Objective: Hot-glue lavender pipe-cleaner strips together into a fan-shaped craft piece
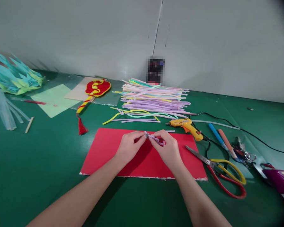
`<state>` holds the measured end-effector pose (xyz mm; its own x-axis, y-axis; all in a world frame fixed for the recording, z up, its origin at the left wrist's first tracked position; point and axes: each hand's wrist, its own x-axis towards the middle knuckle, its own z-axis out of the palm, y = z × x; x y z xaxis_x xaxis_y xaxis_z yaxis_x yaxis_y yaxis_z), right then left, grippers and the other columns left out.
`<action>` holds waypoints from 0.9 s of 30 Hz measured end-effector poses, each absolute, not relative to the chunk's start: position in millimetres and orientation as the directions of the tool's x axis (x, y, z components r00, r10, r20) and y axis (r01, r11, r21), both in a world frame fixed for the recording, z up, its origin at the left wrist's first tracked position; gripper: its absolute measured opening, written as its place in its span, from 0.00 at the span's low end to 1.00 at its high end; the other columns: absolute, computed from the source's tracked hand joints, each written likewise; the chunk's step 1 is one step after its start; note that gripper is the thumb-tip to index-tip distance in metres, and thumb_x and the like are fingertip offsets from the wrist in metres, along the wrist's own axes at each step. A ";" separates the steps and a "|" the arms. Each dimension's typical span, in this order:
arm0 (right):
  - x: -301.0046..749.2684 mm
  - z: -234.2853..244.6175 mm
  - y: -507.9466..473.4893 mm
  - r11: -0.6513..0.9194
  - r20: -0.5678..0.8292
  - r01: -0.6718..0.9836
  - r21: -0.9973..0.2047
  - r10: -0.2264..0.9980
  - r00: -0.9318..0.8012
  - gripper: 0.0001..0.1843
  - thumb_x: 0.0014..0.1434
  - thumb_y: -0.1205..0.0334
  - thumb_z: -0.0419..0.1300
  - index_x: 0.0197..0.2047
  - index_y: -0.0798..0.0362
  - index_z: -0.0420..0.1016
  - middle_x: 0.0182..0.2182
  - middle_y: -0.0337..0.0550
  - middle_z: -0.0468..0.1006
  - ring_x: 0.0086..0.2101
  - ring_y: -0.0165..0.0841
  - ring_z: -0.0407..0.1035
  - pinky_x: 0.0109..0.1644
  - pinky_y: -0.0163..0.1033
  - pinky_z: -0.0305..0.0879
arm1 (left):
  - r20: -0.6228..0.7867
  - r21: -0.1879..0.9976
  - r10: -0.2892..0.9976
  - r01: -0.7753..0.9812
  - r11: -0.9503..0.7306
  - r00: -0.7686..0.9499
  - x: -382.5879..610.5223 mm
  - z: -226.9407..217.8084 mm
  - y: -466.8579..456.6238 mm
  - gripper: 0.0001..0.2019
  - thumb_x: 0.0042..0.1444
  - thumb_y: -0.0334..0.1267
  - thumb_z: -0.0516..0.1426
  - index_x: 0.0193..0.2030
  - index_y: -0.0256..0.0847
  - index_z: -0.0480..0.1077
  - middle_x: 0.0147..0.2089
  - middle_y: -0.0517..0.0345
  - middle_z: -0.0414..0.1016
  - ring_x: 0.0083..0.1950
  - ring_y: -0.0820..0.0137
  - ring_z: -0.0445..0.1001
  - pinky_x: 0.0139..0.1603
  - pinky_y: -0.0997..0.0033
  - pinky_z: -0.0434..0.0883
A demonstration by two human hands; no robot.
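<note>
Both hands meet above a red board (pixel 104 154) on the green table. My left hand (pixel 130 144) is closed, pinching the left end of a small bent piece of pale purple pipe cleaner (pixel 153 137). Fingers of my right hand (pixel 167 148) are closed round the same piece, farther right. Part of it is hidden by the fingers, and a short end sticks out beyond the right fingertips. Just behind the hands lie several loose pipe cleaners (pixel 142 120) in purple, yellow and mint.
A large pile of pipe cleaners (pixel 153 97) lies by the wall. On the right are a yellow glue gun (pixel 186 125) with a black cord, scissors (pixel 210 162) and markers (pixel 217 135). To the left are a red-and-yellow tasselled fan (pixel 97 88), green paper (pixel 55 101) and glue sticks (pixel 6 110).
</note>
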<state>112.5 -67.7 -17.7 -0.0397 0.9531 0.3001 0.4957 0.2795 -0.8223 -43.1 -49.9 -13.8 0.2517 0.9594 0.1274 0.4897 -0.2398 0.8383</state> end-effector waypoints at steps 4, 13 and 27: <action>112.1 -16.2 -67.4 0.266 0.288 0.492 -0.829 0.957 -0.033 0.04 0.56 0.61 0.56 0.33 0.50 0.71 0.30 0.41 0.73 0.32 0.31 0.68 0.35 0.36 0.65 | 0.130 0.844 0.962 0.483 -0.235 0.242 -43.2 -14.0 -50.1 0.12 0.58 0.40 0.50 0.37 0.45 0.74 0.39 0.59 0.78 0.40 0.68 0.75 0.41 0.70 0.70; 113.0 -17.7 -64.8 0.175 0.219 0.451 -0.875 0.974 0.048 0.10 0.54 0.56 0.57 0.37 0.51 0.73 0.33 0.43 0.75 0.34 0.33 0.69 0.40 0.39 0.67 | 0.112 0.894 0.992 0.430 -0.124 0.052 -45.0 -21.8 -45.8 0.12 0.56 0.45 0.52 0.36 0.43 0.74 0.39 0.58 0.78 0.40 0.66 0.75 0.42 0.68 0.70; 134.8 -19.1 -56.9 0.067 0.142 0.554 -0.830 0.985 0.094 0.14 0.52 0.53 0.59 0.40 0.50 0.74 0.32 0.42 0.75 0.24 0.29 0.63 0.30 0.36 0.63 | 0.109 0.947 0.990 0.312 -0.077 -0.087 -51.3 -23.9 -39.1 0.15 0.60 0.42 0.45 0.38 0.39 0.71 0.40 0.54 0.76 0.43 0.68 0.73 0.47 0.67 0.68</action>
